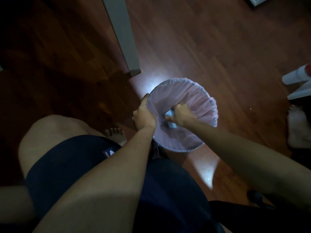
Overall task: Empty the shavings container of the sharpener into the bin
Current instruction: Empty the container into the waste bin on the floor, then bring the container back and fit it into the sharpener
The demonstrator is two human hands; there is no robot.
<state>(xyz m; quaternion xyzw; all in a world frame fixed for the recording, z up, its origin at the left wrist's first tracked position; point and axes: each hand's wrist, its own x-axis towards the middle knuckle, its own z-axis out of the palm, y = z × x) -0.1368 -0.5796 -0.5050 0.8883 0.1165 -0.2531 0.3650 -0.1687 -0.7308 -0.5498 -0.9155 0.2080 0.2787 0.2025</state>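
A round bin [198, 91] lined with a pale pink bag stands on the wooden floor in front of my knees. My left hand [144, 115] grips the bin's left rim. My right hand [180, 115] reaches down inside the bin's mouth, closed around a small pale blue sharpener container [171, 122]. Only part of the container shows below my fingers. Whether shavings are falling is too dim to tell.
A grey table leg [124, 39] stands on the floor behind and left of the bin. White furniture [297, 84] is at the right edge, with another person's bare foot [297, 126] below it. My own foot [116, 134] rests left of the bin.
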